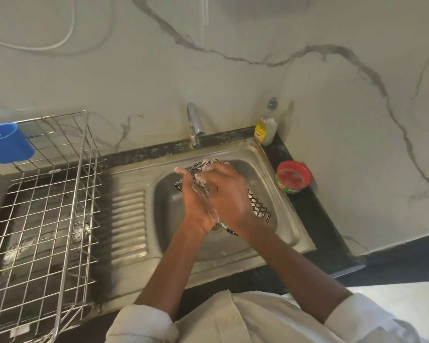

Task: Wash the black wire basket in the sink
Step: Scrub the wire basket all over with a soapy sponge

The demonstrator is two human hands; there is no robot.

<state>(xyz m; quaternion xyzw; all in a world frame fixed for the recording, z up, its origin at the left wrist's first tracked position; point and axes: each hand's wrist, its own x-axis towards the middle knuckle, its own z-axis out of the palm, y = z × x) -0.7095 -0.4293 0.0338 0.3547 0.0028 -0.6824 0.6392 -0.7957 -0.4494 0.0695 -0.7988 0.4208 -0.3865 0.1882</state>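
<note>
The black wire basket (259,207) is held over the steel sink (268,169), tilted, with soap foam on its wires. My left hand (192,201) grips its left side, fingers reaching up along the mesh. My right hand (227,191) lies across the top of the basket with fingers curled over the foamy wires; whether a sponge is under it is hidden. Most of the basket is covered by both hands. The tap (195,125) stands behind the bowl; no water stream is visible.
A steel wire dish rack (47,214) with a blue plastic cup (6,142) fills the left counter beside the ribbed drainboard (129,224). A dish soap bottle (266,126) and a red-topped green tub of dish paste (292,177) stand right of the sink.
</note>
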